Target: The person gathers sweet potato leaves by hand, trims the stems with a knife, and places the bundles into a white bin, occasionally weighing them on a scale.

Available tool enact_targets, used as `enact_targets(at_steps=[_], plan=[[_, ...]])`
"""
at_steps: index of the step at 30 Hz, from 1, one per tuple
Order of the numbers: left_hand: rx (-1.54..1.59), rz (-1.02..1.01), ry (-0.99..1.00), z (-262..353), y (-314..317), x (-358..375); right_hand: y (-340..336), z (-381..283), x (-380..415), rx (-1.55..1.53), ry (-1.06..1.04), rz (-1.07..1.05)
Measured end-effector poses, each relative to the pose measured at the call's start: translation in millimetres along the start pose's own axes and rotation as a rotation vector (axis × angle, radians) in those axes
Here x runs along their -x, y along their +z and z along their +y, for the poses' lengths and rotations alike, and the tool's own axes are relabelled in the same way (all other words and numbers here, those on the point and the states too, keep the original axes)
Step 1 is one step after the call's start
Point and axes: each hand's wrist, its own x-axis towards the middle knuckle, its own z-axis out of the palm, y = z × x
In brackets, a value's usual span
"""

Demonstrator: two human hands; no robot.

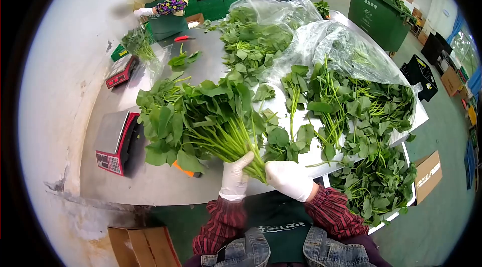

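My left hand [234,176], in a white glove, is closed around the stems of a big bunch of leafy greens [216,126]. The bunch is held slantwise over the front of the metal table, its leaves toward the far left and its stem ends toward me. My right hand [289,180], gloved too, is curled shut against the stems near their cut ends; its fingertips are partly hidden. Beyond it, loose greens [346,101] lie on a white surface, partly under clear plastic [346,46]. An orange-handled object [187,169] shows partly beneath the bunch.
A red scale [116,141] stands at the left, another scale [121,70] behind it. A red knife [184,38] lies farther back. More greens fill a white crate [409,179] at the right. Two co-workers [168,3] stand across the table; a green bin [376,16] stands behind.
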Motion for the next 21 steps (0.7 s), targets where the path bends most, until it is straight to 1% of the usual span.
enact_targets(at_steps=[1,2,4,6,7,9,10,12,14,16,17,18,19,20,21], plan=[[-0.013,0.015,0.041,-1,1,1,1,-1,0,-0.007,-0.032,-0.016],[-0.015,0.014,0.038,-1,-2,0,3,-1,0,-0.014,-0.065,-0.032],[-0.04,0.011,0.023,-2,-9,-4,9,-7,3,-0.006,-0.037,-0.033],[0.004,0.012,0.019,-1,-7,-4,30,-6,9,-0.12,0.226,0.283],[0.049,0.016,0.018,1,-5,-3,35,-5,10,-0.12,0.226,0.283],[0.055,0.027,0.034,0,3,2,45,-3,12,-0.252,0.586,0.522],[0.059,0.034,0.051,-1,7,3,50,1,16,-0.45,0.707,0.538],[0.081,0.051,0.062,-3,2,2,30,20,20,0.202,0.387,0.443],[0.211,0.059,-0.037,0,-19,-4,2,44,19,-1.034,1.151,0.529],[0.228,0.053,-0.048,4,-31,-5,24,98,47,-0.219,0.909,0.476],[0.224,0.035,-0.063,5,-35,-5,13,104,53,0.249,0.772,0.336],[0.22,0.017,-0.082,6,-37,-4,-2,98,44,0.105,0.884,0.218],[0.221,0.012,-0.087,4,-34,-3,-14,87,34,-0.228,0.942,0.211],[0.17,-0.039,-0.066,4,-28,1,-25,67,18,-0.564,0.986,0.201],[0.118,-0.091,-0.047,4,-22,5,-25,55,9,-0.653,0.903,0.117]])
